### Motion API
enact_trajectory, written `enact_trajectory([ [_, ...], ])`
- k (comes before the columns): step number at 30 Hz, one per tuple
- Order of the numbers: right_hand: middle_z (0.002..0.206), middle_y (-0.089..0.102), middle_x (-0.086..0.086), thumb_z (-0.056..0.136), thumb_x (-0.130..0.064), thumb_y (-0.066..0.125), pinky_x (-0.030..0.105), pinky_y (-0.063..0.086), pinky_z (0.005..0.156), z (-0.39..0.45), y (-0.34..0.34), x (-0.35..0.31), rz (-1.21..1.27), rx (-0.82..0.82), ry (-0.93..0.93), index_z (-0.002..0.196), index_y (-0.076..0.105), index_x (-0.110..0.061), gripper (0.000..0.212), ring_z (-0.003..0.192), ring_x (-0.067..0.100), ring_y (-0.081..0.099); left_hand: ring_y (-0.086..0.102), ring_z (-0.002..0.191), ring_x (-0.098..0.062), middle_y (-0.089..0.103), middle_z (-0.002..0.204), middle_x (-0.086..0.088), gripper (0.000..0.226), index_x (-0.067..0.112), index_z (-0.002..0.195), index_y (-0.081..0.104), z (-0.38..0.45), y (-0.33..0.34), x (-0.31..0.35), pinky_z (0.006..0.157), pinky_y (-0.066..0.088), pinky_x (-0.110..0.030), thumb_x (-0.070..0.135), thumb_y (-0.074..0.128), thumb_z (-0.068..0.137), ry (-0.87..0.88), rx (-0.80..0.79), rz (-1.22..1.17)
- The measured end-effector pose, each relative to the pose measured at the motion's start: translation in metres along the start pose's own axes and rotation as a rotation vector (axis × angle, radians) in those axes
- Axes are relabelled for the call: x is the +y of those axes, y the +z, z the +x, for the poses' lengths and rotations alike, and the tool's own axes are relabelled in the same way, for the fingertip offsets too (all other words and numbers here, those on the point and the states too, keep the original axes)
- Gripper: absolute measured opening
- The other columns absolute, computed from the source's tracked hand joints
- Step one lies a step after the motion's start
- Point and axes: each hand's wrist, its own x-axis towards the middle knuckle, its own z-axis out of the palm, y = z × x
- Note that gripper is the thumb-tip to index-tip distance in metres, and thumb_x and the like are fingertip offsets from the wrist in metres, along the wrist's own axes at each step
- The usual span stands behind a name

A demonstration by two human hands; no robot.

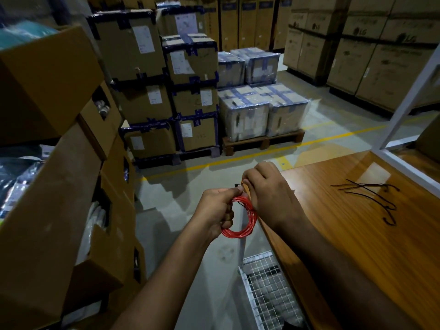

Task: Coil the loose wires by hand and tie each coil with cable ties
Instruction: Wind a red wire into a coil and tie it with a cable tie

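1. Presently, the person is holding a red wire coil (240,216) in the air beside the near edge of the wooden table (345,234), with a black cable tie (238,185) at its top.
2. Risk: the coil is hanging free below the grip, so any loosening of the left hand is likely to let the loops spring apart or drop to the floor.
3. Risk: the tie's small head is projecting past the fingertips; if the pinch slips, the tie may escape before it is locking round the bundle. Whether it is already threaded cannot be told.
4. Left hand (217,210): its fingers are curling tightly round the left side of the coil, gripping the loops together.
5. Right hand (269,191): its fingertips are pinching the cable tie at the coil's top, with the remaining fingers curled.
6. Spare cable ties (371,196) are lying on the table, well apart from both hands.
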Motion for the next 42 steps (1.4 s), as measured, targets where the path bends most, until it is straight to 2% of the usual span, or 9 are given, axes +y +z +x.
enact_trajectory([
  [10, 0.087, 0.058, 0.007, 0.082, -0.009, 0.075, 0.038, 0.051, 0.063, 0.012, 0.002, -0.012, 0.020, -0.046, -0.040, 0.092, 0.068, -0.007, 0.012, 0.081, 0.023, 0.056, 0.025, 0.040, -0.013, 0.032, 0.050, -0.001, 0.029, 0.007, 0.069, 0.063, -0.008, 0.002, 0.010, 0.042, 0.019, -0.023, 0.016, 0.059, 0.096, 0.138, 0.063, 0.143],
  [13, 0.089, 0.061, -0.008, 0.089, -0.026, 0.071, 0.024, 0.048, 0.069, 0.011, -0.012, -0.011, 0.195, -0.028, 0.111, 0.105, 0.071, -0.016, 0.019, 0.076, 0.007, 0.055, 0.022, 0.040, -0.012, 0.028, 0.051, 0.000, 0.032, 0.009, 0.067, 0.060, -0.008, -0.002, 0.012, 0.042, 0.018, -0.021, 0.016, 0.057, 0.098, 0.134, 0.061, 0.117],
  [19, 0.077, 0.070, -0.005, 0.089, -0.025, 0.069, 0.026, 0.054, 0.066, 0.012, -0.019, -0.012, 0.216, -0.082, 0.263, 0.087, 0.076, -0.019, 0.009, 0.071, 0.005, 0.062, 0.028, 0.040, -0.013, 0.042, 0.048, -0.002, 0.036, 0.000, 0.077, 0.070, -0.010, 0.002, 0.011, 0.042, 0.022, -0.023, 0.026, 0.058, 0.099, 0.206, 0.006, 0.249],
  [23, 0.066, 0.070, -0.006, 0.092, -0.041, 0.065, 0.019, 0.050, 0.062, 0.015, -0.024, -0.004, 0.428, -0.071, 0.484, 0.073, 0.076, -0.019, 0.031, 0.067, 0.002, 0.065, 0.023, 0.038, -0.011, 0.036, 0.042, 0.005, 0.030, 0.003, 0.082, 0.073, -0.013, 0.007, 0.012, 0.041, 0.020, -0.021, 0.020, 0.056, 0.100, 0.190, -0.065, 0.205],
  [26, 0.057, 0.065, -0.005, 0.094, -0.048, 0.060, 0.026, 0.043, 0.055, 0.019, -0.023, 0.005, 0.640, -0.265, 0.714, 0.066, 0.071, -0.014, 0.045, 0.054, 0.007, 0.059, 0.022, 0.040, -0.013, 0.030, 0.047, 0.001, 0.029, -0.001, 0.092, 0.073, -0.014, 0.009, 0.010, 0.042, 0.018, -0.022, 0.020, 0.055, 0.101, 0.191, -0.115, 0.199],
  [29, 0.054, 0.051, -0.002, 0.094, -0.030, 0.063, 0.022, 0.027, 0.043, 0.019, -0.018, 0.009, 0.863, -0.431, 0.809, 0.067, 0.065, -0.014, 0.032, 0.045, 0.009, 0.041, 0.021, 0.040, -0.013, 0.029, 0.047, 0.001, 0.029, 0.006, 0.085, 0.076, -0.016, 0.012, 0.009, 0.044, 0.016, -0.023, 0.018, 0.054, 0.101, 0.187, -0.159, 0.185],
  [34, 0.055, 0.050, 0.003, 0.090, -0.010, 0.059, 0.024, 0.034, 0.045, 0.022, -0.005, 0.013, 0.929, -0.242, 0.951, 0.073, 0.067, -0.005, 0.019, 0.046, 0.013, 0.042, 0.019, 0.039, -0.012, 0.025, 0.047, 0.001, 0.027, -0.001, 0.095, 0.074, -0.016, 0.012, 0.007, 0.044, 0.016, -0.020, 0.020, 0.059, 0.100, 0.186, -0.192, 0.161],
  [37, 0.060, 0.043, 0.004, 0.088, -0.011, 0.058, 0.025, 0.025, 0.043, 0.024, -0.002, 0.017, 0.881, -0.122, 1.114, 0.076, 0.063, -0.004, 0.015, 0.046, 0.014, 0.032, 0.018, 0.039, -0.012, 0.024, 0.049, -0.001, 0.024, 0.008, 0.089, 0.076, -0.017, 0.013, 0.002, 0.043, 0.016, -0.020, 0.022, 0.060, 0.099, 0.191, -0.218, 0.144],
  [42, 0.057, 0.053, -0.004, 0.094, -0.052, 0.053, 0.023, 0.024, 0.048, 0.012, -0.017, 0.009, 0.976, -0.533, 1.057, 0.053, 0.061, -0.021, 0.052, 0.048, 0.009, 0.040, 0.017, 0.041, -0.012, 0.024, 0.049, 0.000, 0.028, 0.014, 0.076, 0.076, -0.013, 0.007, -0.004, 0.043, 0.016, -0.020, 0.022, 0.060, 0.098, 0.154, -0.178, 0.092],
])
